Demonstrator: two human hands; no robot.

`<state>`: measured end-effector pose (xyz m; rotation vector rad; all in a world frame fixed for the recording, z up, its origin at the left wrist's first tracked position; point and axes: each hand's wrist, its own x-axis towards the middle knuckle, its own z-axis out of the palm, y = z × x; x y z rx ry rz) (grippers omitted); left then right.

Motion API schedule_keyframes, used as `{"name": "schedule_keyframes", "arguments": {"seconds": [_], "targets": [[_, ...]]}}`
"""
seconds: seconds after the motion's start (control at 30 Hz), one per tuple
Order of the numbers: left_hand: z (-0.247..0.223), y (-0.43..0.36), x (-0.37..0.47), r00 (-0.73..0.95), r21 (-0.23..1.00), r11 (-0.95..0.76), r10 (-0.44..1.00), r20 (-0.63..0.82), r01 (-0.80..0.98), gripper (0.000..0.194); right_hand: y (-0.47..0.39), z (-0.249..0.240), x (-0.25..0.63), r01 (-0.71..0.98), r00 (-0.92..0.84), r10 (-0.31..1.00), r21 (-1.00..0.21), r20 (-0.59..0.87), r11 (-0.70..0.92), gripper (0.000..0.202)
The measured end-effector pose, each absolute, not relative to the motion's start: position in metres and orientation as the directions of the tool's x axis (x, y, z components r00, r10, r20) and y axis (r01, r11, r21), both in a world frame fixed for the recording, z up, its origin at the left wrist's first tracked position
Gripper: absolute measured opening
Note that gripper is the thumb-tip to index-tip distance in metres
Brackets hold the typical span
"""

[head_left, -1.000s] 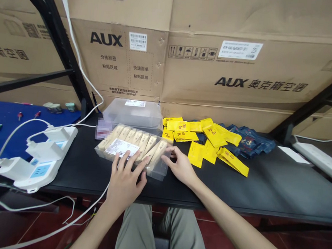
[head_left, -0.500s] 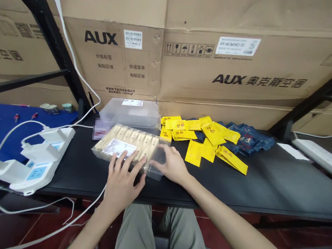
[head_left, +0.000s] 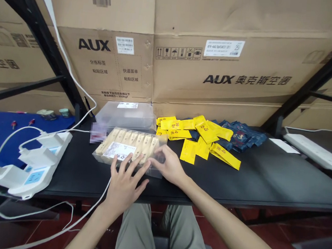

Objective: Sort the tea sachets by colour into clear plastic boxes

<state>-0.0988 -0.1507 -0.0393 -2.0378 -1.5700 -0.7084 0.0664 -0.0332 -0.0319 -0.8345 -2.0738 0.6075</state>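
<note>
A clear plastic box [head_left: 100, 158] holds a row of beige paper packets [head_left: 132, 138] with dark writing, and a white label [head_left: 119, 151] lies over its front. My left hand [head_left: 126, 185] rests spread on the box's near side, its fingertips touching the label and the packets. At the right end of the box, my right hand [head_left: 170, 164] has thumb and fingers closed around the edge of the rightmost beige packet; the exact contact is partly hidden. Behind stands another clear plastic box [head_left: 126, 115] with a white label on top.
Yellow packets [head_left: 188, 151] lie scattered to the right, with dark blue packets [head_left: 242, 137] behind them. A white power strip [head_left: 38, 171] with plugs and cables sits at left, another power strip [head_left: 316, 152] at far right. AUX cartons [head_left: 183, 87] stand behind the black table [head_left: 259, 183].
My right thumb and fingers have drawn closer together at the box's right end. My left hand stays spread on the box. The camera view has shifted slightly.
</note>
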Motion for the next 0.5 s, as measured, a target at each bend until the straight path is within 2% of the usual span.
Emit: {"name": "schedule_keyframes", "arguments": {"seconds": [0.1,0.2,0.27,0.37,0.43,0.5], "targets": [[-0.039,-0.149,-0.096,0.230,-0.088,-0.235,0.692,0.684,0.968,0.057,-0.040,-0.016,0.067,0.308,-0.436,0.715,-0.656,0.547,0.689,0.018],[-0.035,-0.142,-0.094,0.231,-0.123,-0.214,0.613,0.755,0.969,0.068,-0.047,0.011,0.066,0.335,-0.441,0.673,-0.587,0.594,0.737,0.018],[-0.026,-0.134,-0.094,0.216,-0.090,-0.247,0.550,0.807,0.965,0.078,-0.051,0.036,0.066,0.367,-0.464,0.654,-0.543,0.597,0.756,0.020],[-0.001,-0.121,-0.094,0.117,0.069,-0.337,0.501,0.858,0.939,0.083,-0.055,0.082,0.069,0.393,-0.490,0.646,-0.513,0.586,0.763,0.021],[0.020,-0.114,-0.094,0.034,0.186,-0.398,0.486,0.874,0.898,0.082,-0.055,0.113,0.075,0.265,-0.553,0.578,-0.531,0.600,0.805,0.016],[0.038,-0.109,-0.094,-0.091,0.328,-0.440,0.479,0.873,0.836,0.084,-0.051,0.137,0.083,0.193,-0.485,0.529,-0.505,0.696,0.841,0.021]]}}
